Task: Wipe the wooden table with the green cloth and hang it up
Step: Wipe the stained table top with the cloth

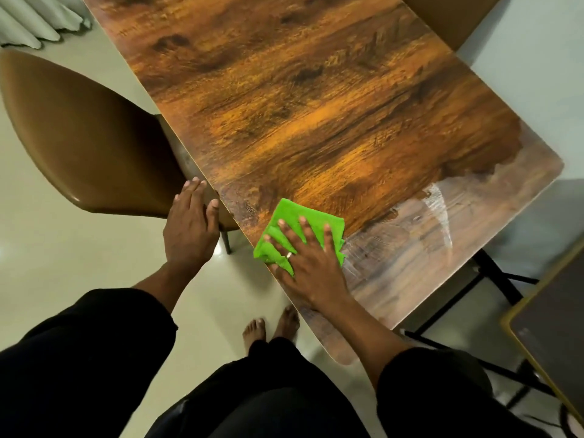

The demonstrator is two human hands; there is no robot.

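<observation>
The wooden table (316, 99) runs diagonally across the view, dark brown with orange grain. A folded green cloth (297, 221) lies flat near the table's near-left edge. My right hand (311, 257) presses down on the cloth with fingers spread; a ring shows on one finger. My left hand (191, 222) hovers just off the table's left edge, fingers together and nothing in it, close to the chair. A paler, streaked patch (442, 222) covers the table's near-right corner.
A brown padded chair (82, 137) stands at the table's left side, another (448, 17) at the far right. A second dark tabletop with a yellow rim (550, 349) is at the right. Black table legs (499, 279), pale tiled floor, my bare feet (271, 327) and a curtain (34, 20) show.
</observation>
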